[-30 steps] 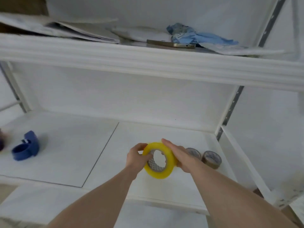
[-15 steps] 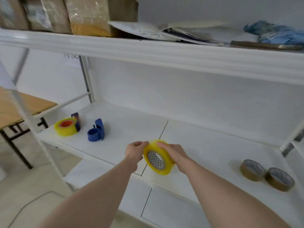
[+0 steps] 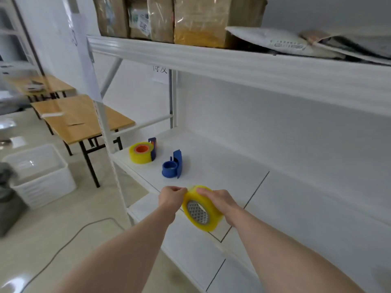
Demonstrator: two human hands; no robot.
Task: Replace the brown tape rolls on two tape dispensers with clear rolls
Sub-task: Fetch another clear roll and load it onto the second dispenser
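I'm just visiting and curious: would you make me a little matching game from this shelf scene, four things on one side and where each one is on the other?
Things:
1. yellowish tape roll with patterned core
2. empty blue dispenser
3. tape roll with orange core
4. cardboard boxes

Places:
A. on the upper shelf
B. held between both hands
C. near the left end of the middle shelf, against a second blue dispenser
D. standing alone on the middle shelf, beyond the hands

Pairs: 1-B, 2-D, 3-C, 4-A
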